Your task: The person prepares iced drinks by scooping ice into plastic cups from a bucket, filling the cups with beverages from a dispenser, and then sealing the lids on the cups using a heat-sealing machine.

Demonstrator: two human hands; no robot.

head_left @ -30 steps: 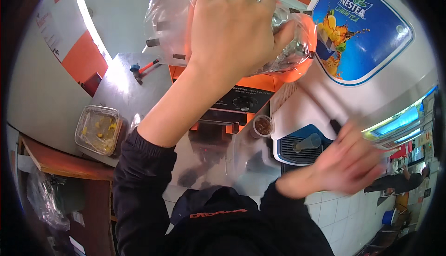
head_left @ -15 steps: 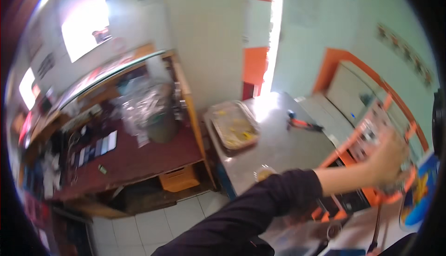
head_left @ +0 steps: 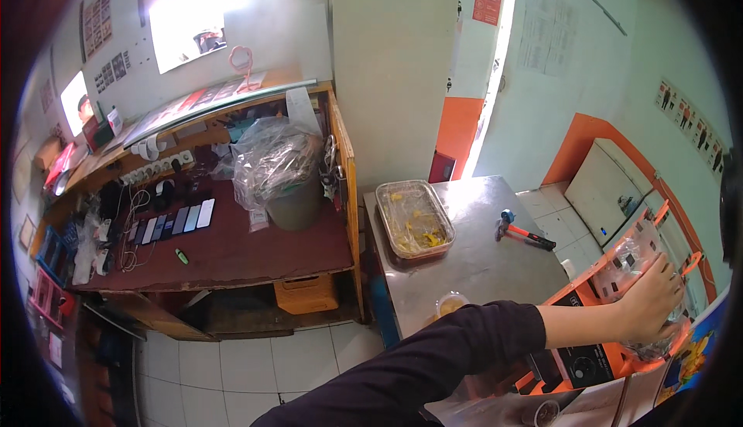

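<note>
My left hand (head_left: 652,301) reaches across to the right, its dark sleeve rising from the lower edge. Its fingers are curled over a roll of clear plastic film (head_left: 652,349) on an orange-and-black machine (head_left: 584,361) with a round dial on its front. More of the film, printed with small dark marks, stretches beyond the hand. Part of the fingers and the roll are hidden behind the hand. My right hand does not show. Below the machine sits a clear cup (head_left: 540,411). By my forearm stands a small round container (head_left: 450,303) holding something pale yellow.
On the metal table (head_left: 487,272) are a foil-like tray (head_left: 414,218) with yellow bits and an orange-handled hammer (head_left: 526,232). Left is a wooden desk (head_left: 224,260) with a row of phones (head_left: 176,220) and a plastic-lined bin (head_left: 298,202). An orange crate (head_left: 307,295) sits beneath it.
The view has swung slightly left, so the desk and table sit further right, and the blur is gone. My left hand stays at the film on the machine.
</note>
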